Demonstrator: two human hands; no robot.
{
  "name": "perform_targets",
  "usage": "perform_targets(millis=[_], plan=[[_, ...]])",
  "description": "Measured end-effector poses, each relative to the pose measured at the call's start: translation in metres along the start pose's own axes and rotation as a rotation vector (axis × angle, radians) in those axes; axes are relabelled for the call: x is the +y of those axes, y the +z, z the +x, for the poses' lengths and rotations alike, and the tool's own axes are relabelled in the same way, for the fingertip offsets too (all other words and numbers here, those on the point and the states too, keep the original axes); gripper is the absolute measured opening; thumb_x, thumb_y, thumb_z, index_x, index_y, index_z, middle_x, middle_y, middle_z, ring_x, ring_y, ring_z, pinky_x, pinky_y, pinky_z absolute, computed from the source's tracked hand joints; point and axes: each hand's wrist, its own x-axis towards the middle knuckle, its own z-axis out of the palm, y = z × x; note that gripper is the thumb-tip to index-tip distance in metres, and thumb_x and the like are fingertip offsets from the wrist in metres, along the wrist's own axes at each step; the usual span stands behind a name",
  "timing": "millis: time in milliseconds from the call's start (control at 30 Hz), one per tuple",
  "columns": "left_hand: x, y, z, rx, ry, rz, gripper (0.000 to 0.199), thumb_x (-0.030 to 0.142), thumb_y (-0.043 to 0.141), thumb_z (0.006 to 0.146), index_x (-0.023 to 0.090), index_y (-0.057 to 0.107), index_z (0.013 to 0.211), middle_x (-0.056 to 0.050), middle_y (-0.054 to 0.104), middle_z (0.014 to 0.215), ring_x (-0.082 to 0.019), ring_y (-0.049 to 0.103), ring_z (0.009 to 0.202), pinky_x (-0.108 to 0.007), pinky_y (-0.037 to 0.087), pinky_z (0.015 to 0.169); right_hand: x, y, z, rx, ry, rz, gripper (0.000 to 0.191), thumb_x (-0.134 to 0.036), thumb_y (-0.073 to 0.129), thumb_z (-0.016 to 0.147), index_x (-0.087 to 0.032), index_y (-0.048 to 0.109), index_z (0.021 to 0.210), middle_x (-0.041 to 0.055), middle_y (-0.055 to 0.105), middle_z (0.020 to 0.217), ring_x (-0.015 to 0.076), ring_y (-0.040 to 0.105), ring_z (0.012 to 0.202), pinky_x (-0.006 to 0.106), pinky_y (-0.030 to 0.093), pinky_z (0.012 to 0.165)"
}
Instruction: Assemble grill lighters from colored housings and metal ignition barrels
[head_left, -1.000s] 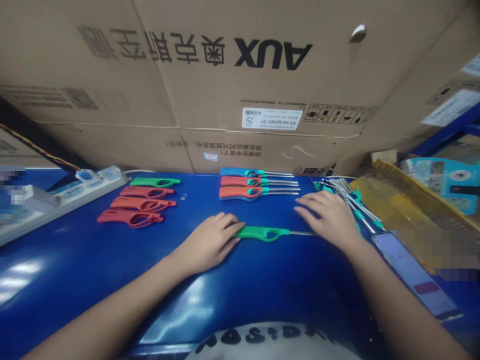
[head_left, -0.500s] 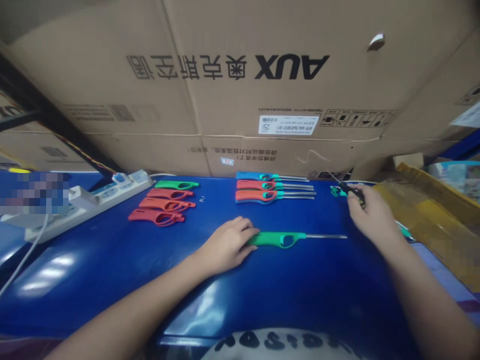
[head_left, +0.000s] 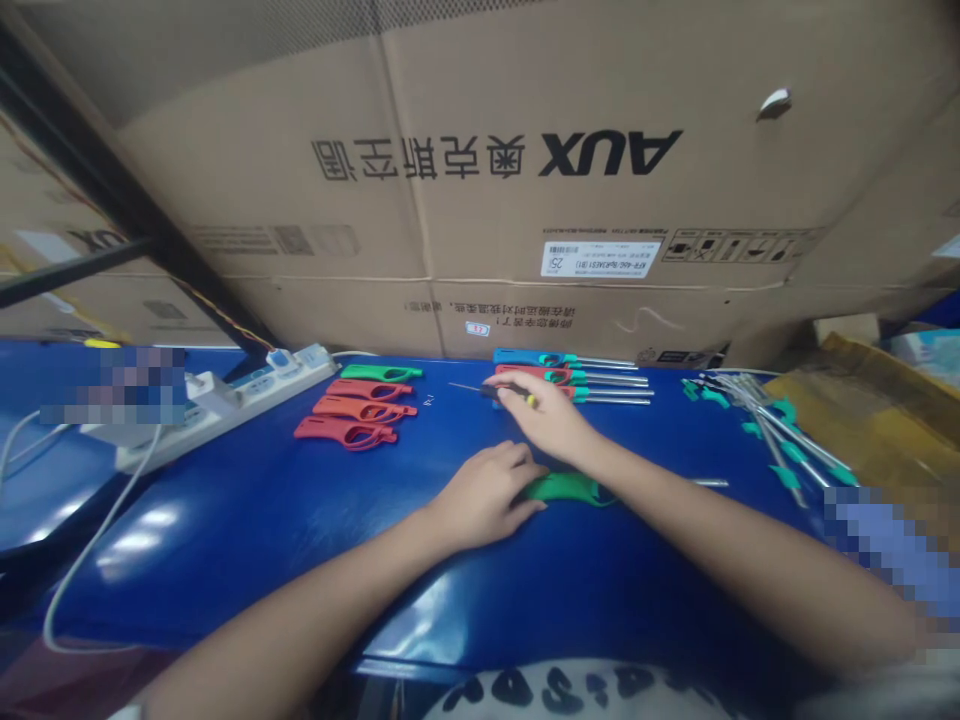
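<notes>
My left hand [head_left: 487, 497] is closed round the rear of a green long-nosed lighter [head_left: 564, 488] lying on the blue table. My right forearm hides part of that lighter, though its metal tip shows beyond. In my right hand [head_left: 551, 418] is a screwdriver [head_left: 466, 387] with a black and yellow handle, its thin shaft pointing left. The shaft is just right of a few tiny metal pieces [head_left: 428, 399], too small to name. Behind this hand lie red and blue lighters [head_left: 525, 356] with metal tubes, partly covered by it.
Red, orange and green lighter shells [head_left: 346, 431] lie in a column on the left. Beyond them stands a white power strip [head_left: 259, 385] with cables. Metal tubes with teal ends [head_left: 784, 450] are piled at right beside brown packaging [head_left: 877, 420]. A large cardboard sheet [head_left: 480, 210] rises behind.
My right hand has carried the screwdriver left from the teal parts toward the tiny metal pieces. My left hand stays on the green lighter. The view has turned slightly left.
</notes>
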Motion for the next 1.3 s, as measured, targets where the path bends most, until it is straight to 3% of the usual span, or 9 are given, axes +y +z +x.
perform_targets(millis=[133,367,767,1167,1233,1300], plan=[[-0.001,0.002,0.0,0.028,0.009,-0.014,0.035,0.031,0.066,0.093,0.017,0.066,0.125,-0.011,0.068,0.117,-0.027,0.063,0.108,-0.04,0.052,0.097,0.004,0.025,0.021,-0.073,-0.035,-0.048,0.023,-0.015,0.053,0.093,-0.022,0.071,0.106,0.0065,0.076,0.112,0.0197,0.069,0.107,0.04,0.051,0.101],[-0.002,0.002,-0.001,0.033,0.008,-0.008,0.033,0.033,0.065,0.094,0.018,0.066,0.124,-0.01,0.068,0.115,-0.026,0.064,0.105,-0.038,0.052,0.093,0.014,0.035,0.032,-0.138,-0.024,-0.084,0.024,-0.014,0.054,0.092,-0.021,0.071,0.106,0.0077,0.074,0.116,0.0205,0.068,0.11,0.04,0.052,0.1],[-0.002,0.001,0.0,0.011,-0.007,-0.021,0.035,0.036,0.061,0.096,0.017,0.067,0.125,-0.009,0.066,0.108,-0.024,0.062,0.098,-0.036,0.052,0.088,0.015,0.026,0.035,-0.104,0.052,-0.033,0.026,-0.015,0.05,0.095,-0.021,0.073,0.106,0.0055,0.076,0.117,0.0193,0.069,0.112,0.04,0.051,0.102],[-0.004,0.004,0.0,0.018,-0.008,-0.029,0.034,0.036,0.062,0.095,0.018,0.066,0.125,-0.01,0.067,0.109,-0.025,0.063,0.101,-0.037,0.052,0.09,0.012,0.032,0.036,-0.094,0.065,0.012,0.023,-0.013,0.056,0.09,-0.021,0.076,0.097,0.007,0.076,0.112,0.0207,0.067,0.109,0.041,0.049,0.102],[-0.004,0.003,0.0,0.018,-0.007,-0.024,0.036,0.036,0.062,0.096,0.017,0.066,0.126,-0.01,0.066,0.109,-0.025,0.063,0.1,-0.037,0.052,0.089,0.008,0.026,0.035,-0.06,0.082,0.044,0.021,-0.016,0.057,0.09,-0.021,0.076,0.096,0.0059,0.076,0.11,0.0196,0.068,0.104,0.039,0.05,0.098],[-0.004,0.003,0.0,0.019,0.0,-0.023,0.036,0.037,0.061,0.097,0.017,0.066,0.127,-0.01,0.066,0.109,-0.025,0.062,0.1,-0.036,0.052,0.089,0.003,0.017,0.031,-0.023,0.111,0.074,0.021,-0.022,0.056,0.091,-0.021,0.076,0.099,0.0042,0.076,0.096,0.0174,0.067,0.085,0.034,0.053,0.082]])
